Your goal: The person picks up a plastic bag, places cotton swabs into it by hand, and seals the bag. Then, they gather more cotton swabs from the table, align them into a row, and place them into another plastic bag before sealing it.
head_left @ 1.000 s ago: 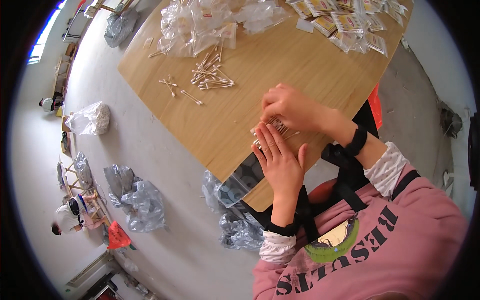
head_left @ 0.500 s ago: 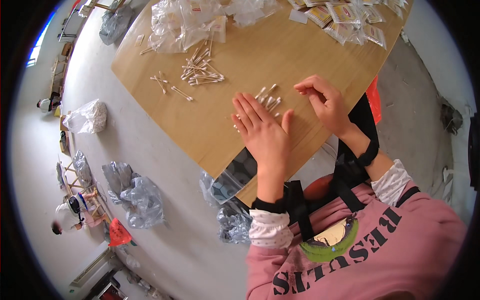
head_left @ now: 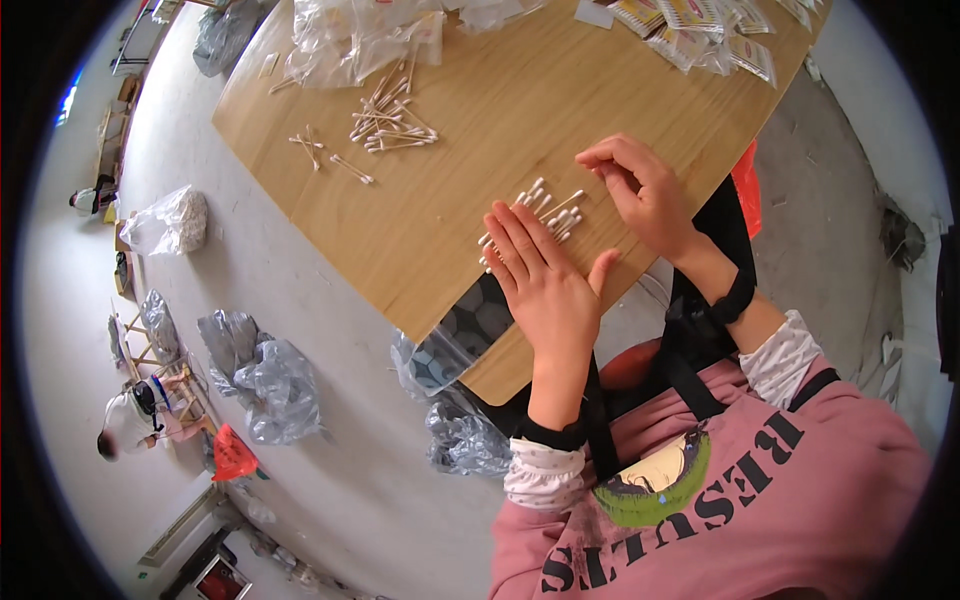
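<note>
Flat, fingers outstretched, the left hand covers part of a cluster of white-tipped cotton swabs on the wood-grain bench; the half-curled right hand hovers beside, any contents hidden. Printed plastic packets lie beyond; black letters cross a pink sweatshirt.

Swabs lie on the table near its close edge, partly under the left hand; the right hand is to their right. Farther left lies a swab pile, bags behind it. Packets lie far right, a card just left of them. On the floor, left of the table, are a sack and bundles.
</note>
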